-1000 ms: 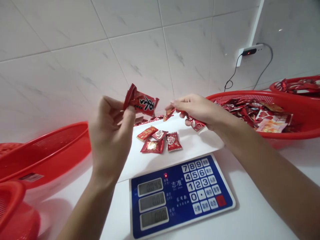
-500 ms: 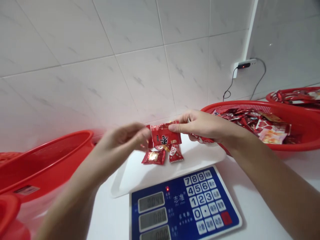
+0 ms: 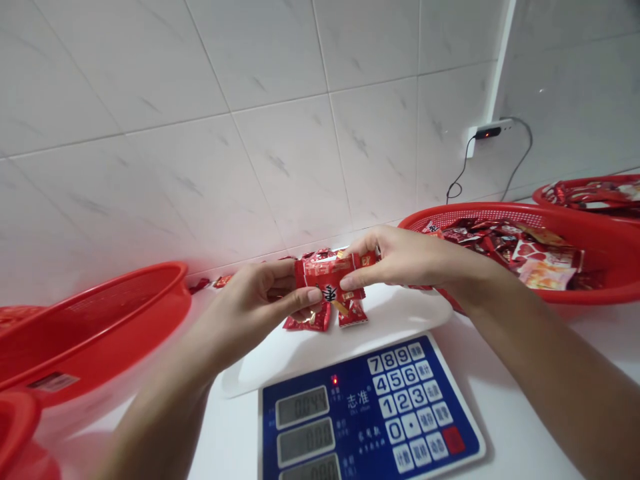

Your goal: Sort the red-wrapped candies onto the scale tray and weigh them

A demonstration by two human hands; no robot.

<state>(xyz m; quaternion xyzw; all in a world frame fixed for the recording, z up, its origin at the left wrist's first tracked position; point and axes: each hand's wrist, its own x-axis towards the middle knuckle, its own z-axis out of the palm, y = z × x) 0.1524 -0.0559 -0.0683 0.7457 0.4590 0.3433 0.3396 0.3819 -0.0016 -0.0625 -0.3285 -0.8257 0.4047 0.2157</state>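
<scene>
Both hands meet over the white scale tray and pinch one red candy packet between them. My left hand grips its left end with thumb and fingers. My right hand holds its right end, and more red wrappers seem tucked under that palm. Below the packet, several small red wrapped candies lie on the tray. The scale's blue panel with keypad and three displays sits nearest me.
A big red basket full of red candy packets stands at the right, with another red basket behind it. A red basket stands at left. A wall socket with a cable is on the tiled wall.
My left hand brought the packet down from head height to my right hand. Both hands now hold it low over the tray. The view tilted down slightly.
</scene>
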